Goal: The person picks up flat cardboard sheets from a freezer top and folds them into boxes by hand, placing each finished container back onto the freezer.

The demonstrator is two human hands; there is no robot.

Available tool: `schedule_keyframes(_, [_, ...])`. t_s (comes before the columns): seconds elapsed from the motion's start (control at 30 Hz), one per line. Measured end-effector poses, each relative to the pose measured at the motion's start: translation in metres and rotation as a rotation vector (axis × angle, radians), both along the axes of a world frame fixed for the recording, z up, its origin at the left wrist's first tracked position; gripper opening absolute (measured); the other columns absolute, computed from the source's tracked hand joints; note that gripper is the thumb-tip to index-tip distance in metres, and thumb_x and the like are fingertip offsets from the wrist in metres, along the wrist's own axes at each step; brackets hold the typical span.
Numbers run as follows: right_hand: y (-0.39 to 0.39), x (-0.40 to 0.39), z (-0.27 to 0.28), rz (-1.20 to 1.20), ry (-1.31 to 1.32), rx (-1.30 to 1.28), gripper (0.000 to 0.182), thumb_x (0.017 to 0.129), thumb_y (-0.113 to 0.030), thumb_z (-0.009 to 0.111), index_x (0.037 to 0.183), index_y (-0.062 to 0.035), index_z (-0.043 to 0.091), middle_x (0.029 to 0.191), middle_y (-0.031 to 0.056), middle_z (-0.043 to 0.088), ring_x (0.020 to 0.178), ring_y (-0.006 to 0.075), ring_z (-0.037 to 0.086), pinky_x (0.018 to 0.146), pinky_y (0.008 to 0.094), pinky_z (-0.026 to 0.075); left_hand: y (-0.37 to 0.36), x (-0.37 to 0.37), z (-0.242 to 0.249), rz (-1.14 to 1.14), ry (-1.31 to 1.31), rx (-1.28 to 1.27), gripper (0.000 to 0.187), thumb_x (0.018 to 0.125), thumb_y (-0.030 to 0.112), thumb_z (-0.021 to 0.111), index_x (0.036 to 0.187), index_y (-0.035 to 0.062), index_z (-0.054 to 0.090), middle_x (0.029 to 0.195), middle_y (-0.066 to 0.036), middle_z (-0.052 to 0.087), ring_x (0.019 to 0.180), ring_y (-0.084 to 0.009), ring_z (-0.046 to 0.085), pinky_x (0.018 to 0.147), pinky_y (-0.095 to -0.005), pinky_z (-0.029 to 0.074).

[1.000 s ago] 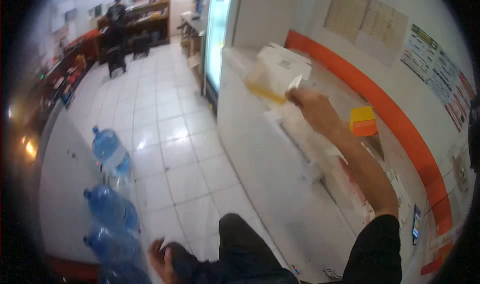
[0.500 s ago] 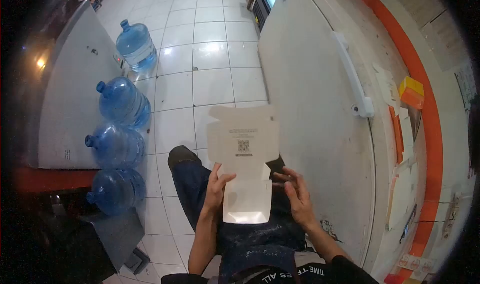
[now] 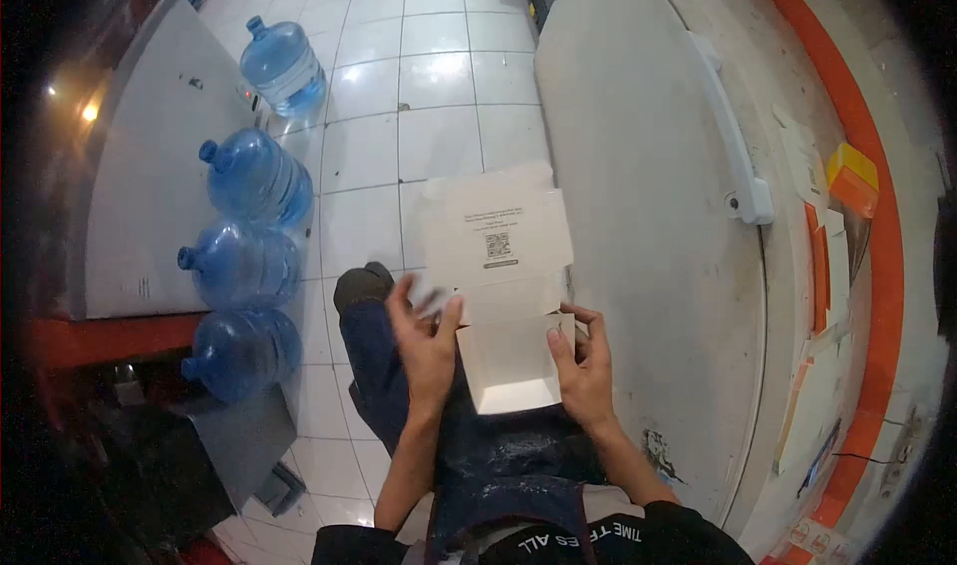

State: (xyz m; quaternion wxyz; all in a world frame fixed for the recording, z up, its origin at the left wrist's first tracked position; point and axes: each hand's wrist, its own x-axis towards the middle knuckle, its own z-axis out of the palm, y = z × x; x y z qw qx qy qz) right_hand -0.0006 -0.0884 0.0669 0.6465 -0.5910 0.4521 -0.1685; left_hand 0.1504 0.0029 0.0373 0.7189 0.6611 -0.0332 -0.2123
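A partly folded cardboard box point(image 3: 513, 361), pale inside, rests over my lap with its lid panel point(image 3: 459, 236) raised away from me. The lid carries printed lines of text and a QR code. My right hand point(image 3: 586, 371) grips the box's right wall, thumb on the inner side and fingers behind. At the left wall, my left hand point(image 3: 429, 351) has its thumb and fingers spread, the fingertips slightly blurred, with the thumb close to the fold between lid and tray.
Several large blue water jugs point(image 3: 249, 266) line the white tiled floor point(image 3: 369, 226) on the left, beside a white appliance point(image 3: 150, 196). On the right stands a large white door point(image 3: 648, 216) with a handle. A yellow-orange box point(image 3: 852, 179) sits farther right.
My right hand has come in and taken hold of the right wall. My left hand has let go, its fingers spreading. The box's side walls now stand up more.
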Motion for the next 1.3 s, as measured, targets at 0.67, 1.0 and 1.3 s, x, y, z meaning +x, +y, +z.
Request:
schedule_keyframes(0.67, [-0.013, 0.02, 0.02, 0.311, 0.073, -0.999, 0.025, 0.079, -0.01, 0.075, 0.104, -0.0059, 0.071, 0.086, 0.0082, 0.069, 0.075, 0.0221, 0.064, 0.069, 0.0338, 0.05, -0.002, 0.003, 0.038, -0.297, 0.007, -0.098, 0.02, 0.094, 0.007, 0.066, 0.11, -0.0036, 0.072, 0.095, -0.01, 0.074, 0.086, -0.014, 0.069, 0.078, -0.027, 0.056])
schedule_keyframes(1.0, [-0.007, 0.032, 0.022, 0.05, -0.083, -0.027, 0.022, 0.095, -0.021, 0.07, 0.099, 0.0006, 0.066, 0.084, 0.0027, 0.068, 0.076, 0.0084, 0.062, 0.068, 0.0249, 0.05, 0.008, -0.014, 0.013, -0.383, 0.096, -0.091, 0.024, 0.093, 0.011, 0.072, 0.114, 0.0003, 0.072, 0.108, -0.009, 0.073, 0.097, -0.0112, 0.065, 0.084, -0.026, 0.053])
schedule_keyframes(1.3, [0.002, 0.039, 0.017, 0.02, -0.121, -0.073, 0.015, 0.095, -0.014, 0.07, 0.091, -0.0011, 0.064, 0.083, 0.0001, 0.066, 0.076, 0.006, 0.06, 0.068, 0.0236, 0.049, 0.013, -0.025, 0.011, -0.343, -0.045, 0.035, 0.026, 0.087, 0.01, 0.076, 0.112, 0.0012, 0.074, 0.1, -0.012, 0.076, 0.09, -0.0127, 0.07, 0.081, -0.028, 0.056])
